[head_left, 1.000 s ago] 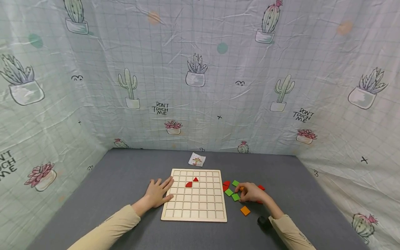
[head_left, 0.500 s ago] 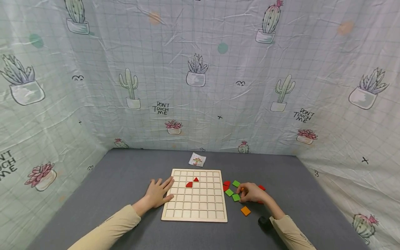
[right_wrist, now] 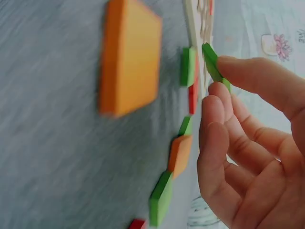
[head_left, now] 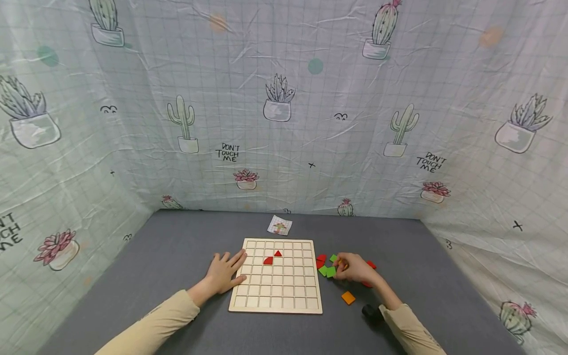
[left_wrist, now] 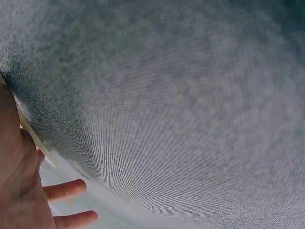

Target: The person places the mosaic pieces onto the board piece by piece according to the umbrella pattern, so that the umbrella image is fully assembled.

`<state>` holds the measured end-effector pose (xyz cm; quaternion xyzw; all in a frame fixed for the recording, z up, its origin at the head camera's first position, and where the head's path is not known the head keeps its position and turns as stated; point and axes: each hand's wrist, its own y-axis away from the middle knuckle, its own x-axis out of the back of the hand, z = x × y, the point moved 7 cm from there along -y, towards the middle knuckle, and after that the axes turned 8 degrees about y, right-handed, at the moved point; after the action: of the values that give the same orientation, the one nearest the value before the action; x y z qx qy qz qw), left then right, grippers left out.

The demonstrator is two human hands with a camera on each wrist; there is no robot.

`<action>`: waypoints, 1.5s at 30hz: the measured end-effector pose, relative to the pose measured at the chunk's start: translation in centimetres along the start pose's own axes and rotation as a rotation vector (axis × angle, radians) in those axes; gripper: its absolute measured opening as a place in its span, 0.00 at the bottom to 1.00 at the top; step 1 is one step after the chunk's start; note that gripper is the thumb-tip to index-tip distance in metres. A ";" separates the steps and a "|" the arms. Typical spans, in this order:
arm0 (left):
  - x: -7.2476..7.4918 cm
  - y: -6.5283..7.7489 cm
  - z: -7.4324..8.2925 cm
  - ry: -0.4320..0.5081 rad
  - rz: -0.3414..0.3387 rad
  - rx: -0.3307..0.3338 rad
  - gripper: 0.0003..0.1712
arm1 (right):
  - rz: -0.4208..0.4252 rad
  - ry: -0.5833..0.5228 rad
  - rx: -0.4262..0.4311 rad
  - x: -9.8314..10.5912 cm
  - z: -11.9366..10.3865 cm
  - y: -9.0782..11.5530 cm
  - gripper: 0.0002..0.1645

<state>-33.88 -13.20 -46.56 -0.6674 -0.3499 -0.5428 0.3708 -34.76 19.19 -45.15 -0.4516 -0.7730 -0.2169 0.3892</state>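
My left hand [head_left: 221, 274] lies with spread fingers on the left edge of a wooden grid board [head_left: 277, 312]. In the left wrist view, only part of that hand [left_wrist: 21, 186] shows, beside the board's edge. A red triangle tile [head_left: 278, 254] and a red tile with one rounded corner [head_left: 268, 261] sit in the board's cells. To the right of the board, my right hand [head_left: 355, 268] pinches a green square tile [right_wrist: 211, 62] between thumb and fingertips, off the table. Other green [right_wrist: 162, 198] and orange [right_wrist: 180, 155] tiles lie close by that hand.
Red tiles [head_left: 321, 261] lie at the board's right edge and more red ones [head_left: 371, 265] beyond the right hand. An orange square tile [head_left: 348, 298] lies nearer the front. A small patterned card [head_left: 280, 225] lies behind the board. Printed curtains [head_left: 284, 162] surround the grey table [head_left: 195, 236].
My right hand has moved slightly up and to the left, and the green square tile at its fingertips has shifted with it. The left hand stays on the board.
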 end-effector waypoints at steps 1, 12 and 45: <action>0.1 0.0 0.0 -0.001 -0.001 0.000 0.36 | 0.010 -0.007 -0.002 0.1 -0.2 -0.1 0.16; 0.5 0.1 0.1 0.015 0.005 -0.007 0.35 | 0.058 -0.072 -0.035 -0.6 -2.4 -1.9 0.15; 0.0 0.0 0.0 -0.016 0.002 0.003 0.36 | 0.132 -0.285 -0.262 -5.2 -5.5 -8.0 0.15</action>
<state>-33.84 -13.19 -46.61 -0.6717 -0.3528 -0.5365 0.3695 -37.94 8.72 -45.88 -0.5742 -0.7541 -0.2236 0.2271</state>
